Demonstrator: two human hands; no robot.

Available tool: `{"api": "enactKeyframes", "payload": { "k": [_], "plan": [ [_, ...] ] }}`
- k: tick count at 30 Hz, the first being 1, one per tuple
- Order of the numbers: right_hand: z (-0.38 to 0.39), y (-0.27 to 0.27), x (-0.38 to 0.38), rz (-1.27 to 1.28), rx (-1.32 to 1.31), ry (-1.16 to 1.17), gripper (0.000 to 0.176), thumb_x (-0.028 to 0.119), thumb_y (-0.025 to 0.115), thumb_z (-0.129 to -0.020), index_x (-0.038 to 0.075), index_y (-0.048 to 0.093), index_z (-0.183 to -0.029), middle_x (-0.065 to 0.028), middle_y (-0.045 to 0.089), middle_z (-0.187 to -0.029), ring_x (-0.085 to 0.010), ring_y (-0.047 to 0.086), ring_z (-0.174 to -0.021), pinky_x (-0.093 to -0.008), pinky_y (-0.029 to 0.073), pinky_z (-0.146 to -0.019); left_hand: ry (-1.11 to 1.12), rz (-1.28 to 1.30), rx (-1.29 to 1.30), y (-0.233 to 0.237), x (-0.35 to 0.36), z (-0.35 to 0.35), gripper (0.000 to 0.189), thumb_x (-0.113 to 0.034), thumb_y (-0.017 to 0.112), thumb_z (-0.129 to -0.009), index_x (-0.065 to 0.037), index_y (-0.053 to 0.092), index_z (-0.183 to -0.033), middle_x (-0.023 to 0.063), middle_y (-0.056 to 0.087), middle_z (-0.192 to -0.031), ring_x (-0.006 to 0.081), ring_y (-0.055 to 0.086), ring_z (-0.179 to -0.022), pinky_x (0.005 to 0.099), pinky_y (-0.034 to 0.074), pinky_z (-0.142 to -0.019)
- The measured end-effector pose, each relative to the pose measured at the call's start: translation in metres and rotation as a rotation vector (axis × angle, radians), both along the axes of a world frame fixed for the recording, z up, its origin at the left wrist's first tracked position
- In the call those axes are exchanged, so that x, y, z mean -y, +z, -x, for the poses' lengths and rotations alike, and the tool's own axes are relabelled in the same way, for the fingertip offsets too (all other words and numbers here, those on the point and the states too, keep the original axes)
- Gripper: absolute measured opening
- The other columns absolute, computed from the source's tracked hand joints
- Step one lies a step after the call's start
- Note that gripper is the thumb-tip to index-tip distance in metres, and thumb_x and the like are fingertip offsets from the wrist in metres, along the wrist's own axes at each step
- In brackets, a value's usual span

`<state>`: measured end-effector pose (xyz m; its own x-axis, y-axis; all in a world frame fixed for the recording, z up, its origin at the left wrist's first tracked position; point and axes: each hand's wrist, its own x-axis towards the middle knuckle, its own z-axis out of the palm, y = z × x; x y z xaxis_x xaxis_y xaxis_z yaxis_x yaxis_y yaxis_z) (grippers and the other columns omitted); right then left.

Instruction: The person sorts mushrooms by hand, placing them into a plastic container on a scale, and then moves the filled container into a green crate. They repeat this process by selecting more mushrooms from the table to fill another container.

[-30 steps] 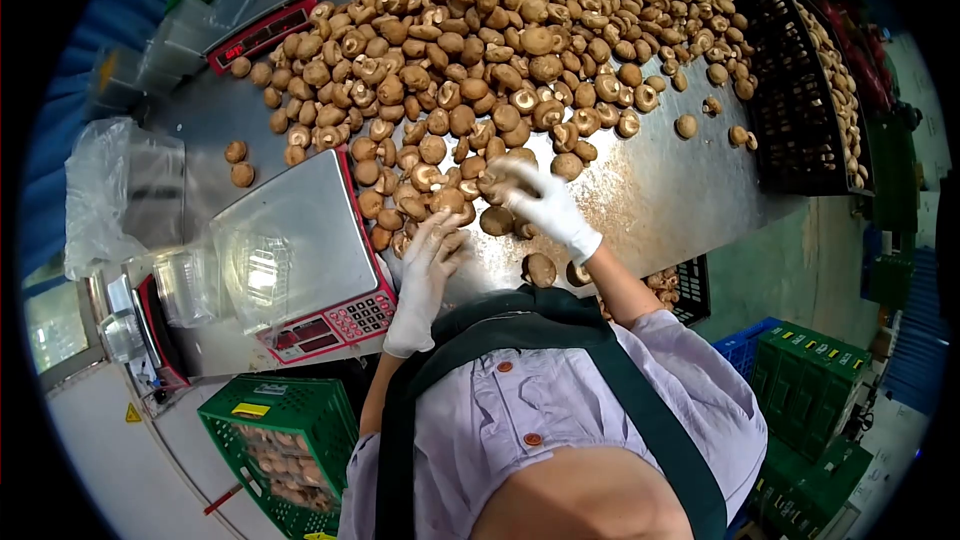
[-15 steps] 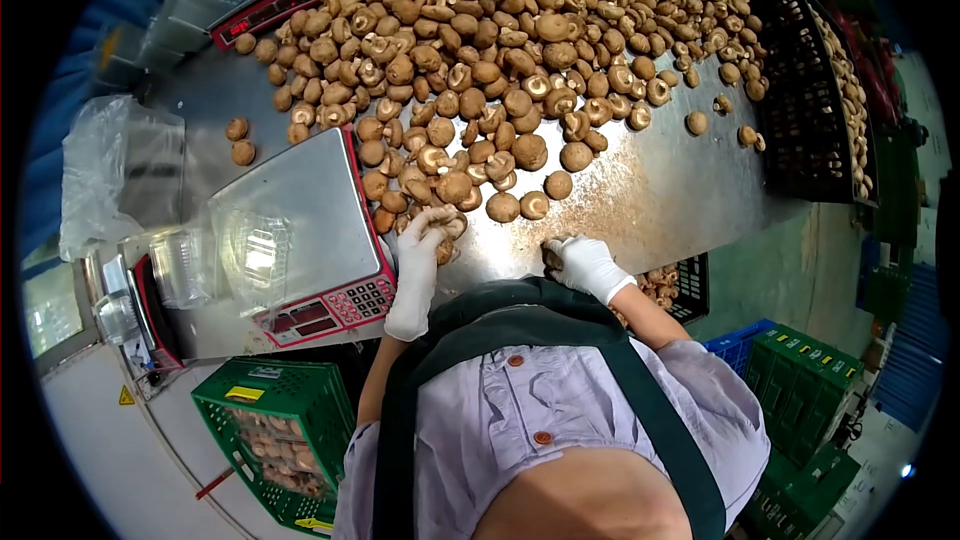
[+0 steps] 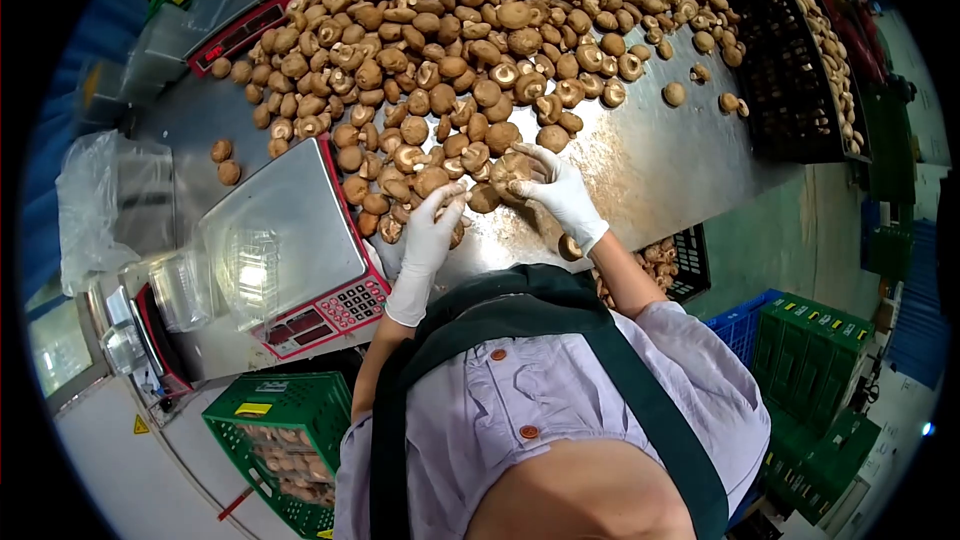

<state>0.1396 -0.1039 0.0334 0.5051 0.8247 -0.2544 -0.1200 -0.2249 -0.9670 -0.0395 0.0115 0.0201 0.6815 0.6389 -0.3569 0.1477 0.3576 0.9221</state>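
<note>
Both my hands wear white gloves over the metal table [image 3: 690, 155]. My right hand [image 3: 564, 196] is closed around a large brown mushroom [image 3: 512, 174], thumb and fingers on its right side. To its left, my left hand [image 3: 431, 232] has its fingertips drawn together beside the loose mushrooms; whatever they pinch is too small to make out. A mushroom [image 3: 457, 234] lies partly hidden by the left fingers. Another mushroom [image 3: 570, 247] rests at the table's near edge, below my right wrist. The big mushroom pile [image 3: 470, 20] spreads beyond both hands.
Left of my hands sits a red-rimmed scale [image 3: 285, 230] with clear plastic trays [image 3: 250, 275] on it. A second scale [image 3: 240, 35] stands farther back. A black crate [image 3: 800, 70] of mushrooms borders the right side. Below the table are a green crate [image 3: 270, 410] and a black crate [image 3: 690, 265].
My right hand has moved up and left from the near edge and now holds a large mushroom. A mushroom lies where it was. My left hand has shifted slightly right and upward.
</note>
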Motion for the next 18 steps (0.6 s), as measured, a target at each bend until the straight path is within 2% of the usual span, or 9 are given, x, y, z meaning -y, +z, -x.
{"api": "enactKeyframes", "payload": {
  "k": [2,4,6,8,10,12,14,16,18],
  "plan": [
    [-0.001,-0.011,0.0,-0.037,-0.253,-0.043,0.059,0.016,0.072,-0.077,0.0,0.046,-0.128,-0.0103,0.055,-0.12,-0.0164,0.053,-0.109,-0.0266,0.045,-0.09,-0.137,-0.245,-0.115,-0.023,0.007,0.005,0.029,-0.011,0.061,-0.081,0.0,0.059,-0.108,0.0103,0.064,-0.105,0.0149,0.061,-0.093,0.0282,0.048,-0.08],
    [0.003,-0.004,0.0,0.024,-0.372,-0.112,0.052,0.022,0.07,-0.081,0.001,0.049,-0.124,-0.0098,0.056,-0.117,-0.0167,0.056,-0.104,-0.0274,0.047,-0.087,-0.337,-0.526,-0.18,-0.011,0.014,0.008,0.035,-0.007,0.06,-0.079,-0.003,0.057,-0.114,0.0085,0.063,-0.108,0.019,0.06,-0.096,0.0279,0.047,-0.082],
    [0.004,-0.018,-0.001,-0.111,-0.637,-0.159,0.057,0.033,0.067,-0.082,-0.002,0.048,-0.123,-0.0073,0.059,-0.109,-0.0152,0.059,-0.097,-0.0275,0.052,-0.079,-0.435,-0.897,-0.198,-0.02,0.021,0.01,0.03,-0.007,0.06,-0.077,-0.005,0.06,-0.107,0.0072,0.061,-0.106,0.0248,0.058,-0.098,0.0303,0.046,-0.082],
    [0.005,-0.016,-0.002,-0.101,-0.599,-0.155,0.059,0.042,0.059,-0.084,-0.002,0.047,-0.122,-0.0114,0.06,-0.107,-0.0194,0.062,-0.09,-0.0311,0.055,-0.075,-0.52,-0.981,-0.203,-0.031,0.019,0.01,0.029,-0.008,0.06,-0.076,-0.006,0.06,-0.104,0.0068,0.06,-0.105,0.0262,0.056,-0.099,0.0321,0.046,-0.082],
    [0.005,-0.014,-0.004,-0.103,-0.833,-0.194,0.06,0.046,0.052,-0.088,-0.004,0.045,-0.12,-0.0173,0.059,-0.105,-0.024,0.065,-0.084,-0.031,0.057,-0.068,-0.606,-1.067,-0.21,-0.042,0.016,0.012,0.027,-0.009,0.061,-0.074,-0.007,0.06,-0.101,0.0064,0.058,-0.104,0.0276,0.054,-0.099,0.0339,0.045,-0.082],
    [0.0,-0.025,-0.007,-0.101,-0.869,-0.228,0.06,0.048,0.042,-0.092,-0.006,0.043,-0.119,-0.0221,0.059,-0.104,-0.0277,0.065,-0.079,-0.031,0.058,-0.062,-0.694,-1.238,-0.214,-0.051,0.013,0.011,0.027,-0.01,0.061,-0.073,-0.007,0.06,-0.1,0.0063,0.058,-0.103,0.0258,0.053,-0.098,0.0352,0.045,-0.08],
    [-0.008,-0.04,-0.003,-0.254,-1.153,-0.059,0.057,0.045,0.036,-0.095,-0.006,0.043,-0.119,-0.0222,0.059,-0.104,-0.0278,0.065,-0.077,-0.0306,0.059,-0.061,-0.636,-1.24,-0.174,-0.042,0.013,0.01,0.027,-0.01,0.062,-0.074,-0.007,0.06,-0.1,0.0068,0.058,-0.103,0.0266,0.054,-0.097,0.0353,0.045,-0.08],
    [-0.006,-0.036,-0.009,-0.271,-1.178,-0.067,0.052,0.04,0.032,-0.097,-0.005,0.043,-0.119,-0.0206,0.06,-0.103,-0.0277,0.065,-0.076,-0.0314,0.059,-0.061,-0.573,-1.243,-0.139,-0.031,0.013,0.006,0.026,-0.01,0.062,-0.074,-0.007,0.061,-0.1,0.0074,0.059,-0.104,0.0273,0.055,-0.095,0.0354,0.045,-0.08],
    [-0.001,-0.025,-0.011,-0.149,-1.175,-0.249,0.05,0.04,0.025,-0.099,-0.001,0.041,-0.122,-0.0213,0.061,-0.103,-0.0265,0.065,-0.064,-0.0305,0.058,-0.055,-0.258,-1.008,-0.065,-0.021,0.017,0.002,0.03,-0.011,0.064,-0.075,-0.007,0.059,-0.105,0.0095,0.058,-0.105,0.0282,0.055,-0.094,0.0367,0.044,-0.08]
  ]
}}
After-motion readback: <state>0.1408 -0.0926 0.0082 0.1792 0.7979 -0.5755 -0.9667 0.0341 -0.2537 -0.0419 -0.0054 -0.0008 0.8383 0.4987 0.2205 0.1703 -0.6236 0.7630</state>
